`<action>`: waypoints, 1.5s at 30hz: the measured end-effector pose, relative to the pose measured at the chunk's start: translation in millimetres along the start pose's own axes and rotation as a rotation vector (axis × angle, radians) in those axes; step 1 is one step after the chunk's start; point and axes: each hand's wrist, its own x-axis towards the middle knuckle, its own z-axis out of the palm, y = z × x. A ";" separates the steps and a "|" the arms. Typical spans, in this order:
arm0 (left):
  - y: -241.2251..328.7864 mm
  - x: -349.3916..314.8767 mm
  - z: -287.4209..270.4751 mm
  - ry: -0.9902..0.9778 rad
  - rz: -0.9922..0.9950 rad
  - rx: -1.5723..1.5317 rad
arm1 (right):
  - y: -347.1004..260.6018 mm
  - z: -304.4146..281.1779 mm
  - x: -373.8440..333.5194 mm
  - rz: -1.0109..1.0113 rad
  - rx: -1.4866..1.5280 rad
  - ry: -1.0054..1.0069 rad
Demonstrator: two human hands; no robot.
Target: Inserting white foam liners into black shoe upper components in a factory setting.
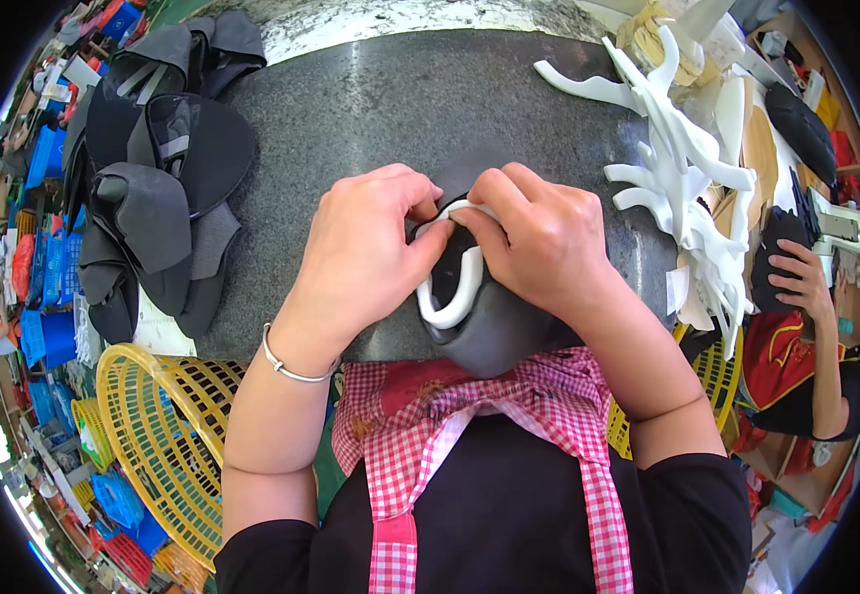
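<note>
A black shoe upper (499, 332) rests at the near edge of the dark worktable, its opening facing up. Curved along the inside of that opening is a white foam strip (459, 302), bent into a U at the near end. My left hand (375, 238) closes on the strip and the opening's rim from the left, thumb pressed inward. From the other side, my right hand (539, 233) pinches the strip's far part between thumb and fingers. Both sets of fingertips nearly meet at the far rim and partly hide it.
Several dark shoe uppers (167, 218) are heaped on the table's left. White foam strips (687, 163) lie tangled at the right. A yellow plastic basket (157, 396) stands below the table's left edge. A co-worker's hand (801, 272) holds a black piece at far right.
</note>
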 end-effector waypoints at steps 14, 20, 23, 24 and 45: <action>-4.7 -2.0 6.9 0.029 0.023 0.013 | 7.0 -3.1 -10.9 0.040 0.185 0.060; -3.3 -2.5 6.1 0.006 0.038 0.013 | 7.8 -4.3 -9.8 0.063 0.167 0.030; -7.5 -5.4 3.3 0.018 0.094 0.035 | 5.5 -5.5 3.2 0.047 0.124 0.054; -6.6 -4.7 -0.4 0.033 0.141 0.066 | 5.2 -7.0 11.4 -0.001 0.100 0.128; -23.0 22.8 37.8 0.387 -0.071 0.220 | 28.8 2.0 91.1 0.023 0.259 -0.086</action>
